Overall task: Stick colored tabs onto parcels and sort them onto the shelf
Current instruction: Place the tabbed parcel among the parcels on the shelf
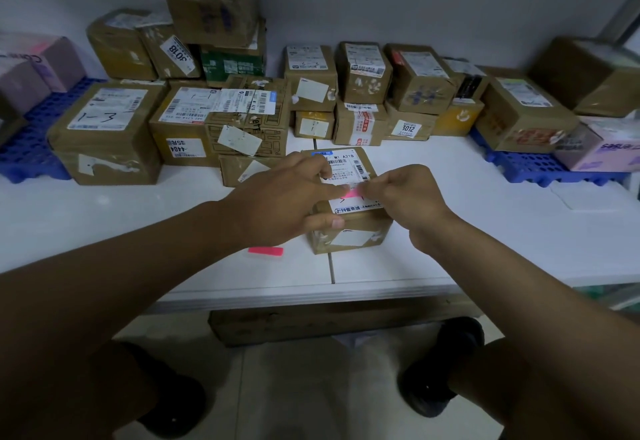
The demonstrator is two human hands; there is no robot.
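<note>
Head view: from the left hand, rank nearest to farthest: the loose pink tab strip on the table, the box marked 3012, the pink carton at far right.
1. Loose pink tab strip, just below the left hand.
2. Box marked 3012, behind, rightward.
3. Pink carton, far right.

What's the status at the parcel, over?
Both hands pinching pink tab on front parcel. Spare pink tab on table. Nothing obstructing.

Matt brown cardboard parcel (348, 197) with glossy tape, white paper label (349, 176), smooth white table (450, 218), perforated blue plastic pallet (24, 152)
</note>
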